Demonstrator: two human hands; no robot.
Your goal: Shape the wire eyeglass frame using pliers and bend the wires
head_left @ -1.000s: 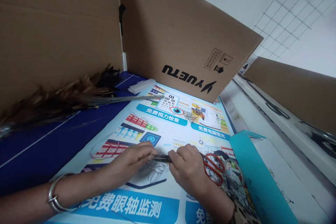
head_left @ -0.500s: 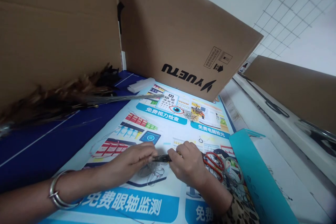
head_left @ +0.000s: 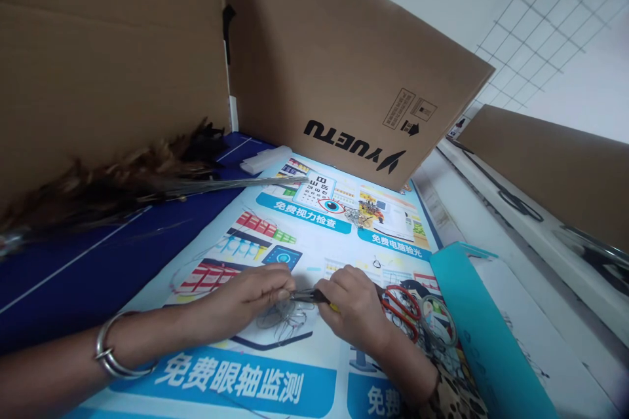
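My right hand is closed around a small pair of pliers whose dark jaws point left. My left hand pinches something thin at the jaw tips, apparently fine wire. A loose tangle of thin wire lies on the printed poster just below both hands. A silver bangle sits on my left wrist. Red-handled scissors lie right beside my right hand.
A feather duster lies across the blue table at left. Tall cardboard sheets stand behind the poster. A small pile of wire pieces rests further back. A teal folder lies at right, beside a white ledge.
Both hands stay together at the pliers, shifting slightly. The wire tangle below them has changed shape a little.
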